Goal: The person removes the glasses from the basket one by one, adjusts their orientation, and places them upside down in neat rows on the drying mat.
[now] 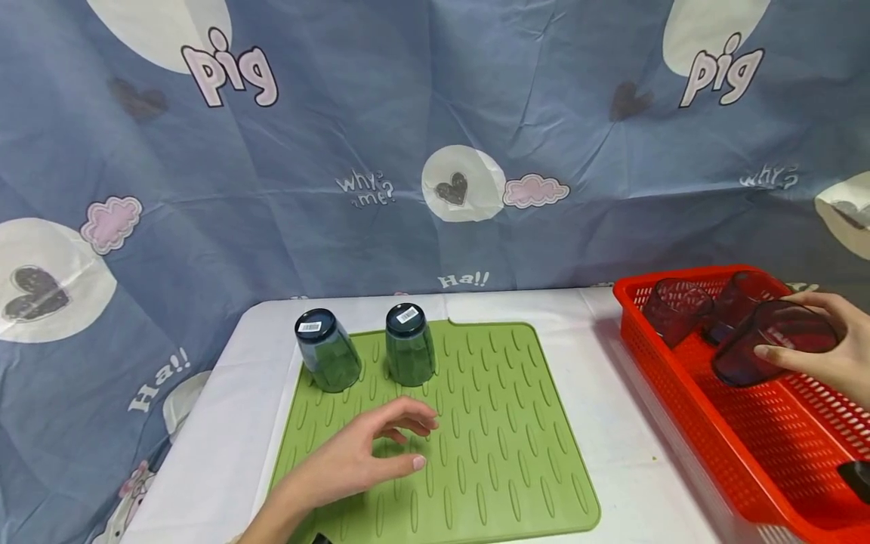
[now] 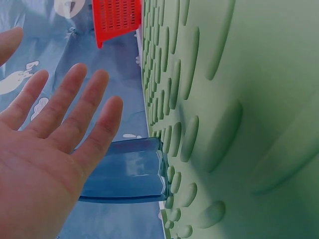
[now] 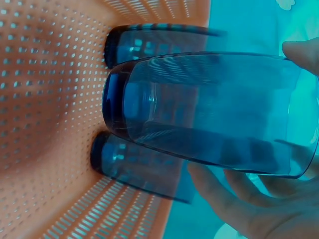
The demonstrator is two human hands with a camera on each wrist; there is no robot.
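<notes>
Your left forearm is cut off at the bottom edge, and your left hand hovers slack and empty over the green mat, fingers apart. Two upturned glasses stand just beyond it at the mat's far edge. To the right, your right hand, partly out of frame, has its fingers curled around a dark glass tilted on its side above the red basket. Two more tumblers lie behind it.
</notes>
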